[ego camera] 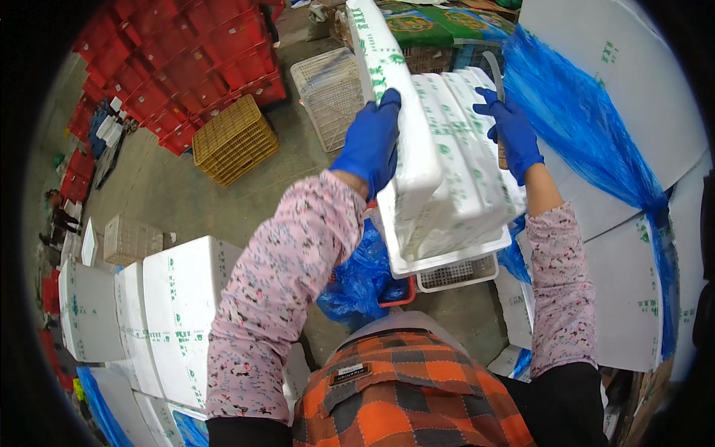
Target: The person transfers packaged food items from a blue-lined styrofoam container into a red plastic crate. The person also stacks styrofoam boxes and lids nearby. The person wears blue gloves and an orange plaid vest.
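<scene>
My left hand [370,146], in a blue glove, grips the near side of a white foam lid [397,106] with green print, which stands tilted on edge. To its right several more foam lids [466,151] lean upright, packed side by side in a shallow white foam tray [447,258]. My right hand [511,131], also blue-gloved, is over the right end of that row. It holds a knife with a curved blade [495,70] and a brown handle [503,156], some fingers spread. The blade points away from me. Part of the handle is hidden by the hand.
A pale plastic crate [461,278] supports the tray. Blue plastic film [357,274] lies in a red crate [403,299]. Foam boxes [184,313] stand at left, others [620,290] at right under blue film [581,123]. Yellow crates [237,139] and stacked red crates [190,61] stand beyond.
</scene>
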A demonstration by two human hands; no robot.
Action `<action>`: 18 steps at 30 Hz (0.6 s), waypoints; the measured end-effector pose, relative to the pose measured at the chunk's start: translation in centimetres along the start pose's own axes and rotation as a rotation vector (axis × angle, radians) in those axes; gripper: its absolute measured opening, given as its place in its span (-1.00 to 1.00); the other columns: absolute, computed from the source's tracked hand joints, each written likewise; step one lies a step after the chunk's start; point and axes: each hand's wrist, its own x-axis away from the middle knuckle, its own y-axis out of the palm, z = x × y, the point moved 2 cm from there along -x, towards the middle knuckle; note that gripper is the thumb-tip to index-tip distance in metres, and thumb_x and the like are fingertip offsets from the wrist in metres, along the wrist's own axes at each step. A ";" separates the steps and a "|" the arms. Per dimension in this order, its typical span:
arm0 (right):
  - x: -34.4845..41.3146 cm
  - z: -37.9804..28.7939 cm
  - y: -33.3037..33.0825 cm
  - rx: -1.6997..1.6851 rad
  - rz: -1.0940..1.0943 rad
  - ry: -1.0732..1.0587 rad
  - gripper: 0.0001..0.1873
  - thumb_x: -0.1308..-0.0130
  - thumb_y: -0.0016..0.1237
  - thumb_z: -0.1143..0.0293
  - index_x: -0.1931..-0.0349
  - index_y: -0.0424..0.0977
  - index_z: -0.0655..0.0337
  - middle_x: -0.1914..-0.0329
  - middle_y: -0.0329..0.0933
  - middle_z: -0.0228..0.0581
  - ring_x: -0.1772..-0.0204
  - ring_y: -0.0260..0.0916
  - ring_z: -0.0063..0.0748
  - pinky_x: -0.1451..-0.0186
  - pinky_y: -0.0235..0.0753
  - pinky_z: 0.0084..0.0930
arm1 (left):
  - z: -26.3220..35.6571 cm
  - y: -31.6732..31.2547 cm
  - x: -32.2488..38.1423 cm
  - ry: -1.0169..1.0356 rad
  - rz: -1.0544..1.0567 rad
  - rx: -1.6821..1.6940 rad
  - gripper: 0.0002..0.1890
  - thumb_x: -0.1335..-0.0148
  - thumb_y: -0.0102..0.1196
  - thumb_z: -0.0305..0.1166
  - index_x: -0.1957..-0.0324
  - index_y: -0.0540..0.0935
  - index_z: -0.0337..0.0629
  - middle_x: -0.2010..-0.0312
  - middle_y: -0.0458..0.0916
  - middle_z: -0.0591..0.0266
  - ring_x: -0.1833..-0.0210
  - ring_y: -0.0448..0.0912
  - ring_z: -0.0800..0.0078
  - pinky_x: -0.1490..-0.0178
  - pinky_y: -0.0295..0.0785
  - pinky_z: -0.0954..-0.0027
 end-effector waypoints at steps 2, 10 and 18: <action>0.3 0.0 0.1 0.135 0.040 0.125 -0.48 -0.36 -0.05 0.09 -0.21 0.43 0.21 0.08 0.62 -0.26 0.39 0.24 -0.62 0.29 0.34 -0.61 | -1.6 -0.5 1.2 -0.137 0.025 0.179 -0.46 -0.41 0.03 -0.11 -0.18 0.41 -0.43 0.07 0.58 0.07 0.15 0.58 0.37 0.09 0.53 0.37; 1.2 -9.4 3.8 0.122 -0.253 -0.281 -0.09 -0.12 0.19 -0.18 -0.37 0.25 0.19 -0.09 0.53 -0.07 -0.07 0.47 -0.30 -0.02 0.45 -0.38 | -3.6 3.4 1.2 0.238 -0.153 -0.034 -0.58 -0.44 0.02 -0.18 -0.12 0.43 -0.34 0.15 0.63 0.14 0.17 0.64 0.40 0.04 0.56 0.36; -5.0 -11.0 11.3 1.262 -0.331 -0.429 0.10 0.02 0.18 -0.16 -0.48 0.05 0.20 -0.23 0.42 0.28 -0.21 0.45 0.15 -0.29 0.40 -0.25 | -11.1 0.8 7.0 0.306 -0.175 -0.088 0.14 -0.04 0.43 -0.11 -0.48 -0.06 -0.30 -0.20 0.36 -0.08 -0.22 0.41 0.23 -0.22 0.37 0.31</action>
